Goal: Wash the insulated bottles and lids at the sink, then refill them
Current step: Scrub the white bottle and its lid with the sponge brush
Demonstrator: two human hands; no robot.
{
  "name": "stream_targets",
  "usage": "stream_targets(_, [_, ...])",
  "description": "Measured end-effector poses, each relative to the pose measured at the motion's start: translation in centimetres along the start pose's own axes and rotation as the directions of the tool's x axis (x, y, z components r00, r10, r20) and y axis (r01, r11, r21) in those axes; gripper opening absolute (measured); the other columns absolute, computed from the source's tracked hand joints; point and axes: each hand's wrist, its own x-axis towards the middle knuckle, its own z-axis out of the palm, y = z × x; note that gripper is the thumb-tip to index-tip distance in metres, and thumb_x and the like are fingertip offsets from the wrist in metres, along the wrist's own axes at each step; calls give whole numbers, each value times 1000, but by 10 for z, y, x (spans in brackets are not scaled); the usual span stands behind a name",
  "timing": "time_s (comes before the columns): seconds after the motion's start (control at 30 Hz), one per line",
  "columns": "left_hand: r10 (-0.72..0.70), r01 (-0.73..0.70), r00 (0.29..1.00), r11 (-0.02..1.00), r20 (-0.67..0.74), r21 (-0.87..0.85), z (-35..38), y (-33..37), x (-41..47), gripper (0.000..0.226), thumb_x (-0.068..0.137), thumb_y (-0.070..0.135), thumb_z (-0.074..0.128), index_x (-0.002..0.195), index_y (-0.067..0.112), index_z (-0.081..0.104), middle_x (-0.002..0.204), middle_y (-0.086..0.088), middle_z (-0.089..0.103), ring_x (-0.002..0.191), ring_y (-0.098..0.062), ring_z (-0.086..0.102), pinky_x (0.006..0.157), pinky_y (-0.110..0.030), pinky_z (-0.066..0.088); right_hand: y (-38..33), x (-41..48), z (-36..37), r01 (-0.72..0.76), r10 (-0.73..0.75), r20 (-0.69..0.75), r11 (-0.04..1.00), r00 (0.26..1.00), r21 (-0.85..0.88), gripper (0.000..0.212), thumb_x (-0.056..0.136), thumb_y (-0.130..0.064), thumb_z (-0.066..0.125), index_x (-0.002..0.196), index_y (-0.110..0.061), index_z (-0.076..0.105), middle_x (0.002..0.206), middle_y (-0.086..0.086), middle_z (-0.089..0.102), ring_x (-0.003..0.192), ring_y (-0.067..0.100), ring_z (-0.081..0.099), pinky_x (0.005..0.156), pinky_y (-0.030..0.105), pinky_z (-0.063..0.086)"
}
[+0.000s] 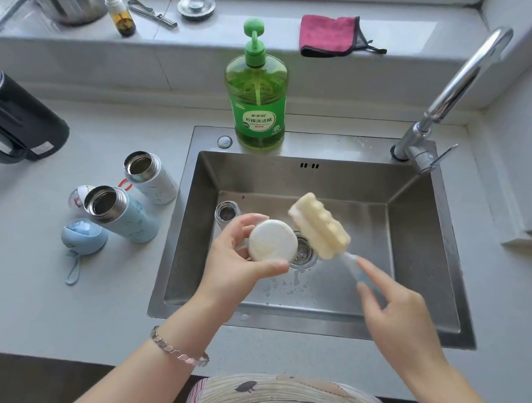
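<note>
A: Scrubbing the white lid [273,241] now, is it? The left hand [235,263] has its grip round the edge, thumb near and fingers far, and holds it over the middle of the sink [417,250].

B: Yes. The right hand [400,317] has its grip pinched on the clear handle of the sponge brush [319,225], forefinger laid along it. The sponge head sits just right of the white lid, touching its rim or very nearly. I cannot tell which.

A: How would you do it well?

B: Tilt the white lid so the sponge meets it flat. Then turn it in the left grip while the brush works round the top, rim and underside. The inner side faces away, so I can't see a seal or thread, but grime likely gathers there.

A: Soap and rinsing?

B: The soap bottle [257,102] stands on the sink's far ledge, and the tap [461,77] is at the far right.

A: And the rest?

B: A steel bottle [227,212] stands at the sink's far left. The blue bottle [125,214], white bottle [150,176] and blue lid [82,236] wait on the table [19,290] to the left.
</note>
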Motion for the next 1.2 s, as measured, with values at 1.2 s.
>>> stream_targets(1.2, [160, -112, 961, 971, -227, 209, 6, 2, 7, 28, 61, 6, 84, 71, 15, 60, 69, 5, 63, 66, -6, 60, 62, -12, 47, -29, -16, 20, -211, 160, 155, 886, 975, 413, 35, 93, -16, 52, 123, -35, 53, 64, -28, 53, 65, -6, 47, 73, 7, 38])
